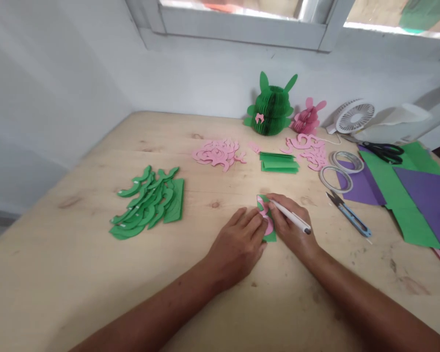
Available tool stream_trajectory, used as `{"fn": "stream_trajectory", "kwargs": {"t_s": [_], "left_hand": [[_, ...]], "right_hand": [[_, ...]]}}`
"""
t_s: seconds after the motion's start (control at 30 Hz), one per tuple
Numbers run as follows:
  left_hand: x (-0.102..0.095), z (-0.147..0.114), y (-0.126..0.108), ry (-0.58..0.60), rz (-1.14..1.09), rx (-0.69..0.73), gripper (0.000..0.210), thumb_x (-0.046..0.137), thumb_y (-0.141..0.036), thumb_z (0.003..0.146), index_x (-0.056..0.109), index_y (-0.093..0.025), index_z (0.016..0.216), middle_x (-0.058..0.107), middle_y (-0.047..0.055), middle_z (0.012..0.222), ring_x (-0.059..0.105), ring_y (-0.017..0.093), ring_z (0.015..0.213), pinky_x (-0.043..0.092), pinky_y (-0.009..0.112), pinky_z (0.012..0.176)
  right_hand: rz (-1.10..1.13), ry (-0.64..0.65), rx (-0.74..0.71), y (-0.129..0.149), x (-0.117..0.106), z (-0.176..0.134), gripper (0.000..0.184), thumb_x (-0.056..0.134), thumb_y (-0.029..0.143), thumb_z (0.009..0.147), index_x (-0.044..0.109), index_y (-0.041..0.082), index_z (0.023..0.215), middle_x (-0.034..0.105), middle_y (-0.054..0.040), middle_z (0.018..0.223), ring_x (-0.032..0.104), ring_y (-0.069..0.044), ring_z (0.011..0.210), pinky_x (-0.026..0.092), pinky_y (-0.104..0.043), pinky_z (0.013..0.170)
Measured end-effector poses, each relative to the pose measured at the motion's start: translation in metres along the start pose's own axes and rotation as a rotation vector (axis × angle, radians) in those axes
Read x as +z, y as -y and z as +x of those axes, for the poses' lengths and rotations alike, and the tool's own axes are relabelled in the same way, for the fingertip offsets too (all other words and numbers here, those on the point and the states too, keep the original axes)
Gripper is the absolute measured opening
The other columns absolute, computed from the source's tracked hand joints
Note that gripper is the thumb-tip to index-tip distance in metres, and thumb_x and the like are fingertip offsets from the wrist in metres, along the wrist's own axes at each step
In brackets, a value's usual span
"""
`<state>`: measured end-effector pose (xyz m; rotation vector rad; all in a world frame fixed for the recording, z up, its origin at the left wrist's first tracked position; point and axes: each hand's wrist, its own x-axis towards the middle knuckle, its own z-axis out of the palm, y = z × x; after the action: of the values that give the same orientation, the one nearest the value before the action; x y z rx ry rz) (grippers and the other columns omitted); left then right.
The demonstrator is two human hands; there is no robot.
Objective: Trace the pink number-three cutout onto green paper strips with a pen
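Observation:
My left hand (238,244) lies flat with its fingers stretched out, their tips resting on a curvy pink paper cutout (269,227). Under that cutout is a small green paper piece (272,237), whose edges show around it. A white pen (289,213) is gripped in my right hand (297,230), its tip end at the upper part of the pink shape. The fingers partly cover both papers, and I cannot make out any drawn line.
Green cutouts (146,205) are piled at left, pink cutouts (217,152) behind. Folded green strips (279,163) lie ahead. Green (271,112) and pink (306,120) paper figures stand near the wall. Blue thread snips (352,216), tape rolls (336,179), black scissors (385,151) and a fan (354,116) are right.

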<state>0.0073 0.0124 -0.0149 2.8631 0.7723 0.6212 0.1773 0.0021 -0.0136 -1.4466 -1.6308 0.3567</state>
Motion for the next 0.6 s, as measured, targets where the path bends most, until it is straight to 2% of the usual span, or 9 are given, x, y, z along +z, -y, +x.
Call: {"fn": "stream_trajectory", "kwargs": {"t_s": [0.33, 0.6], "left_hand": [[-0.005, 0.002, -0.002, -0.014, -0.023, -0.027, 0.031, 0.048, -0.02, 0.088, 0.054, -0.012, 0.117, 0.061, 0.012, 0.121, 0.052, 0.027, 0.119, 0.037, 0.046, 0.107], [-0.014, 0.004, 0.0, -0.052, -0.172, -0.059, 0.032, 0.048, -0.024, 0.086, 0.053, -0.013, 0.116, 0.064, 0.013, 0.114, 0.056, 0.027, 0.111, 0.043, 0.047, 0.1]], "right_hand": [[-0.041, 0.042, 0.005, -0.003, -0.001, -0.001, 0.021, 0.048, 0.026, 0.092, 0.066, 0.022, 0.104, 0.072, -0.0056, 0.1, 0.067, -0.019, 0.089, 0.052, -0.031, 0.082], [-0.075, 0.043, -0.001, -0.005, 0.0, -0.001, 0.022, 0.047, 0.029, 0.093, 0.066, 0.023, 0.102, 0.072, -0.006, 0.1, 0.067, -0.02, 0.09, 0.051, -0.031, 0.082]]}}
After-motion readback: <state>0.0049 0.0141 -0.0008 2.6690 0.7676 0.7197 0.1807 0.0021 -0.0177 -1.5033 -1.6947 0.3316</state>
